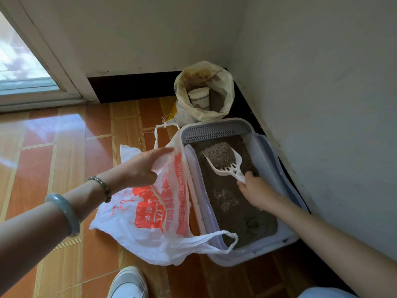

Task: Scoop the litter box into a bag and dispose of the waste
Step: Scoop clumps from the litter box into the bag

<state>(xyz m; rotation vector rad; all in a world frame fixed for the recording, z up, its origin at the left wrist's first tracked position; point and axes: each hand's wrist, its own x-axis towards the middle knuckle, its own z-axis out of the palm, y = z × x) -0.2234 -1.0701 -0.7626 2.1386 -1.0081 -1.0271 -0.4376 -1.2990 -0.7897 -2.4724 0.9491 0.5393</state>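
A pale litter box [285, 164] with a grey grid step at its far end stands along the right wall, filled with brown litter [234, 203]. My right hand [255, 191] grips the handle of a white slotted scoop [231, 166], held over the box and heaped with litter. A white plastic bag with red print [150, 211] lies on the floor just left of the box, one handle draped over the box's near corner. My left hand [142, 168] pinches the bag's upper edge and holds it up.
A yellowish sack [223, 87] with a white cup inside stands in the corner behind the box. Glossy orange floor tiles [71, 164] stretch to the left. A glass door frame [43, 67] is at far left. My shoe [129, 282] shows at the bottom.
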